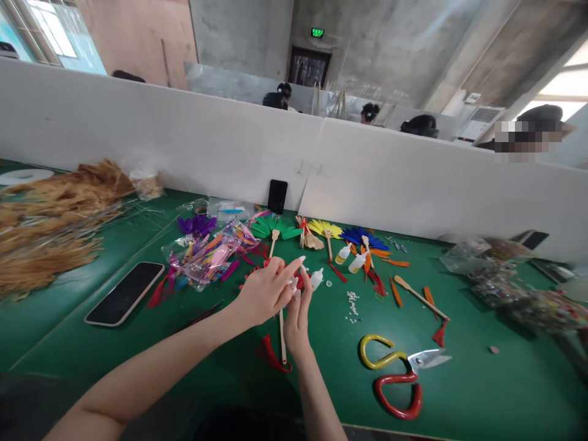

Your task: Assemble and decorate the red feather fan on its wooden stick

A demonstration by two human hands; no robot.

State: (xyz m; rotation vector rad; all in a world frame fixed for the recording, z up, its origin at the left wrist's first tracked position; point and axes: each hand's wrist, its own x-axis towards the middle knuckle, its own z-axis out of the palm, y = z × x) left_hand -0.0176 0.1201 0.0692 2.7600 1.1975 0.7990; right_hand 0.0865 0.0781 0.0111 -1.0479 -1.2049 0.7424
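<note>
My left hand (264, 293) and my right hand (297, 321) meet above the middle of the green table. Their fingertips are pressed close together; what they pinch, if anything, is too small or hidden to make out. Beneath them lies a red feather fan, mostly covered by the hands, with its pale wooden handle (282, 340) pointing towards me. A red tassel (269, 352) hangs at the handle's end. Just right of the fingers lies a small white glue bottle (316, 278). Further right is a scatter of small white beads (352, 303).
Large scissors (399, 376) lie open at front right. Green (275, 226), yellow (325, 228) and blue (361, 236) feather fans line the back. Bagged feathers (215, 254), a phone (125, 294) and dried grass (55, 214) are left. A white partition (229, 147) stands behind.
</note>
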